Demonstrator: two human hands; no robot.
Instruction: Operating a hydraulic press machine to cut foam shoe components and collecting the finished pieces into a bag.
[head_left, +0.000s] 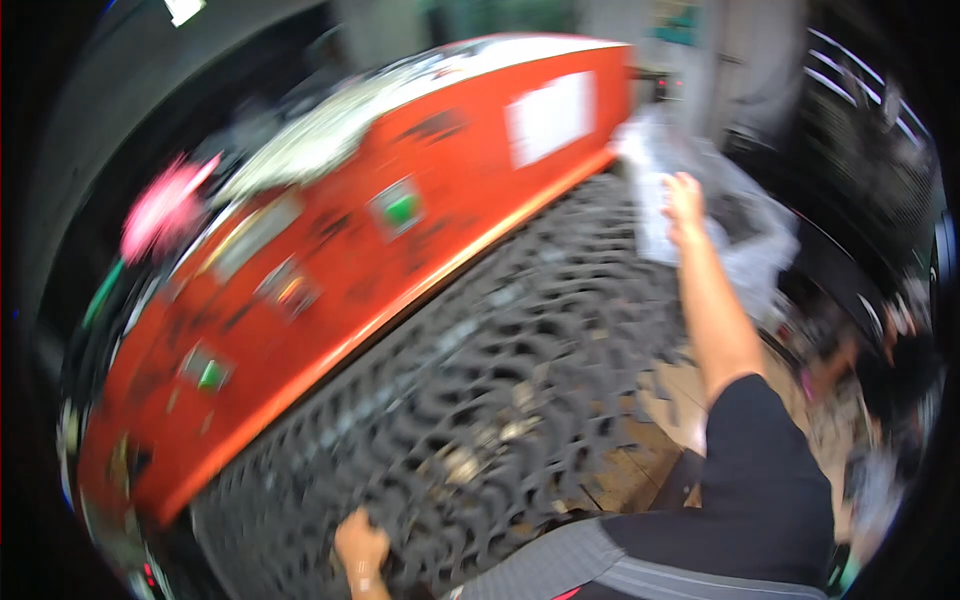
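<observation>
My right arm stretches far forward to the right. My right hand is at the near side of a crumpled clear plastic bag, its fingers loosely extended and seemingly empty; blur hides whether it touches the plastic. Closer to me on the left, my left hand is closed, low over a dark grey lattice of wavy, cut-out strips. Whether that hand grips a strip is hidden. The lattice spreads along an orange-red machine housing and has a ragged right edge.
Green buttons and a white sheet are on the housing. Pale scraps lie among the strips. A blurred pink object is at far left. Tiled floor shows past the ragged edge. A blurred person is at right.
</observation>
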